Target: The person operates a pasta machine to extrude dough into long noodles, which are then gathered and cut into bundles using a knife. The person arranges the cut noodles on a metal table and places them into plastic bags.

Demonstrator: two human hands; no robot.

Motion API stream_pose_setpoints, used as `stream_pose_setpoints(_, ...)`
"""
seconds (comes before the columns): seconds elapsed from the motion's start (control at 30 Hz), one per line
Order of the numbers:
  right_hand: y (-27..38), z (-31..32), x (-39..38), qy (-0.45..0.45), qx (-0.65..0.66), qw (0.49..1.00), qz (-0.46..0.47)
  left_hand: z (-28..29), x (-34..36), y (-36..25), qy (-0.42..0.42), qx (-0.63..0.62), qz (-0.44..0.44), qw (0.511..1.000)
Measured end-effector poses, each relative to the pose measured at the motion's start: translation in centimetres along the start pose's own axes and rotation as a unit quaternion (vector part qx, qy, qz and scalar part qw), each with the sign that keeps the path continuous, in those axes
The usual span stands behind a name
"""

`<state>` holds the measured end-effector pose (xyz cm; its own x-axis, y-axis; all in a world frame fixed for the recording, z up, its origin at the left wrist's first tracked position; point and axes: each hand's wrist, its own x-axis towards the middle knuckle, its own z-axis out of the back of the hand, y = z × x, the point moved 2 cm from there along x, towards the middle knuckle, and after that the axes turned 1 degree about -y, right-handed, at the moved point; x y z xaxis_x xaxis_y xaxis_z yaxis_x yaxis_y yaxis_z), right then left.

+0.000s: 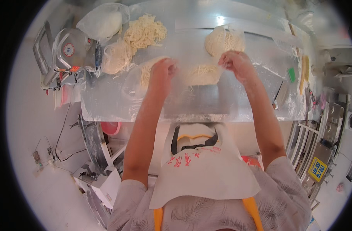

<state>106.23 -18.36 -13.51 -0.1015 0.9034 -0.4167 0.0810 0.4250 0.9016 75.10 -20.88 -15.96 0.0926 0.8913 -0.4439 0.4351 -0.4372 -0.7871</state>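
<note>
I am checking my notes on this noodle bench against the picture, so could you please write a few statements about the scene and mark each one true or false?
1. Both hands, left hand and right hand, hold a clear plastic bag with a portion of raw noodles inside. True.
2. The bench is bare wood. False: it is a shiny metal top dusted with flour.
3. A loose noodle pile lies at the far left of the bench. True.
4. The scale stands by the right hand. False: it stands at the bench's left end.
5. Another noodle bundle lies beyond the right hand. True.
</note>
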Motion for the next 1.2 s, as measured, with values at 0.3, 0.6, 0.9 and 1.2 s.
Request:
stream_pose_setpoints(0.3,-12.3,-6.6,-6.2,-0.171,-0.241,0.955,-0.003,1.0,-1.5,0.1,-0.017,0.129,-0.001,0.991)
stream_pose_setpoints(0.6,-23.6,-13.2,-1.7,-0.065,-0.511,0.825,0.232,7.7,-11.5,7.2,-0.113,0.154,0.074,0.979)
stream_pose_setpoints(0.9,-13.2,-14.3,-6.1,0.043,-0.261,0.964,-0.038,18.2,-13.5,15.4,-0.262,0.573,-0.13,0.766)
stream_pose_setpoints(1.2,-5.2,-22.4,-4.6,0.108,-0.166,0.979,0.05,17.9,-12.5,14.8,-0.198,0.637,-0.174,0.724)
